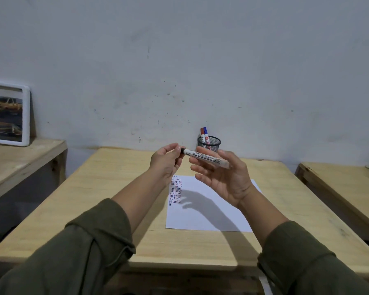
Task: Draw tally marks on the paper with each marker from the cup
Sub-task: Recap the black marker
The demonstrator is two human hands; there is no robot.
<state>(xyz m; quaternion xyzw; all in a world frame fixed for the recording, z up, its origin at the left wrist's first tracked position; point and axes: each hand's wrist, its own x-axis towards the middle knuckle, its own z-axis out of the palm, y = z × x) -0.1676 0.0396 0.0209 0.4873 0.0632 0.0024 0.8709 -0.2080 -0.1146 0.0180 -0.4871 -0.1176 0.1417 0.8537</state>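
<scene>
My sleeves (90,241) reach in from the near edge, both hands raised above the tabletop (107,209). My right hand (224,177) holds the white marker (207,158) across its curled fingers, barrel pointing left. My left hand (166,161) pinches the marker's black end; I cannot tell whether that is the cap or the tip. Below them the paper (209,216) lies flat, tally marks (175,190) filling its far left corner, the rest blank with bare wood all round. Farther off, against the wall (179,60), the mesh cup (209,143) holds a red marker (202,135) and a blue marker (205,134). Far left, a framed picture (6,116) leans on a side table (24,158).
</scene>
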